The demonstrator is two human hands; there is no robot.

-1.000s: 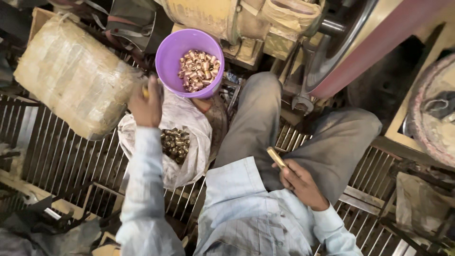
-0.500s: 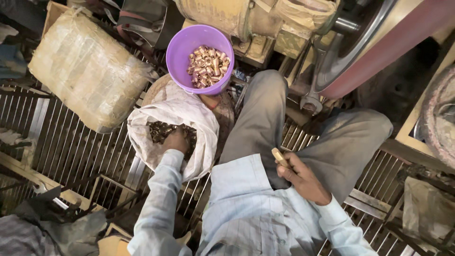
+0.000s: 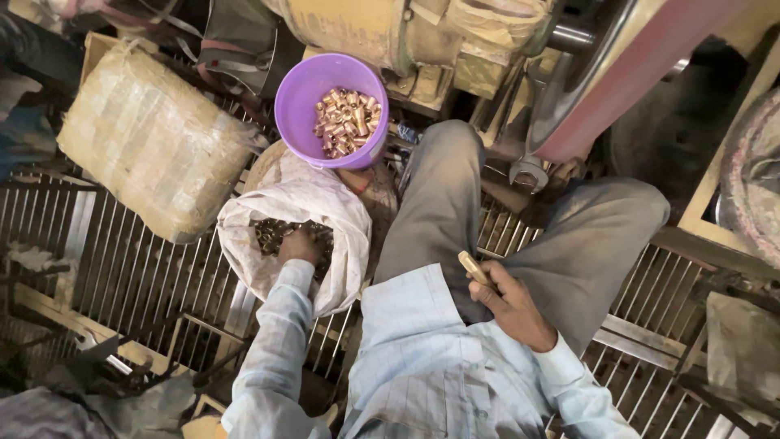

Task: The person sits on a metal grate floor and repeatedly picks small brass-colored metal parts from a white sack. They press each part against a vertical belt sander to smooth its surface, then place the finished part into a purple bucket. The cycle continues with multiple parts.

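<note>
Metal grate floor (image 3: 122,276), machinery at the far side. Left hand (image 3: 299,245) is buried in the white sack (image 3: 309,203) of small brass pieces, grip hidden. Purple bucket (image 3: 305,89) sits just beyond the sack. Right hand (image 3: 512,305), well right, is closed on a short tan stick (image 3: 473,267).

A metalworking workshop: heavy grimy machinery (image 3: 382,32), a metal grate floor (image 3: 122,276), a purple bowl (image 3: 302,97) of small brass sleeves (image 3: 345,122), and a white sack (image 3: 325,203) holding more.
</note>
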